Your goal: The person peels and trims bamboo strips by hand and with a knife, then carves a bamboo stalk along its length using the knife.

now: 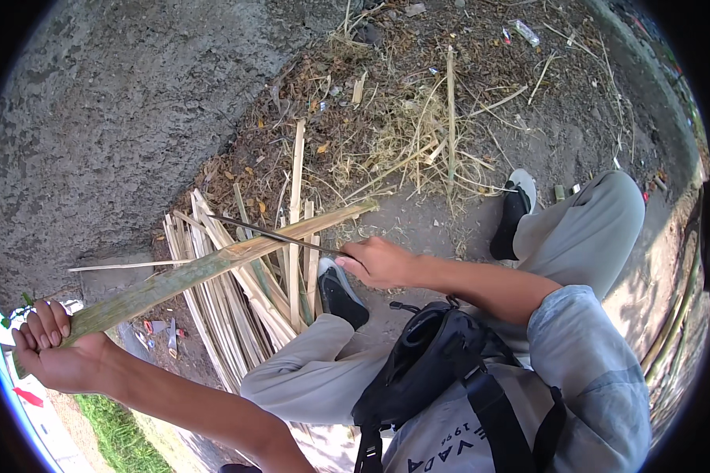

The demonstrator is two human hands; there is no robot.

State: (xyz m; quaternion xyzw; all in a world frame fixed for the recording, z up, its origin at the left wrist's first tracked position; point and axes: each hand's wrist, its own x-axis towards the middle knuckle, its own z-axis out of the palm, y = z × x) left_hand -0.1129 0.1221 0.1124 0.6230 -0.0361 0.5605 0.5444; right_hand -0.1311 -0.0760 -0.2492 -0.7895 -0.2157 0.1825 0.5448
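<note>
The left hand (51, 347) was wrapped round the green-skinned end of a split bamboo slat (173, 284), fingers curled over its edge, while the right hand (375, 262) was closed on the grip of a long dark-bladed knife (248, 226), most of that grip hidden in the fist. The slat slanted up and away from the left hand, in front of the body, to a frayed far end; the blade crossed its pale, raw stretch, though whether the edge bit in could not be made out. By its look, the slat was probably light for its length, stiff along the grain with a little spring, and readier to split lengthwise than to snap across; the skin seemed smooth enough to slide in a damp palm, and the raw edges likely to splinter. The green end, well apart from the blade, looked the soundest place to take hold, palm across the flat and fingers off the sharp sides. Beneath lay a loose pile of pale bamboo strips (229, 323), with a black-and-grey shoe (343, 296) just beside it; farther out were stringy shavings (418, 134) on the dirt and a rough grey concrete mass (158, 102)
</note>
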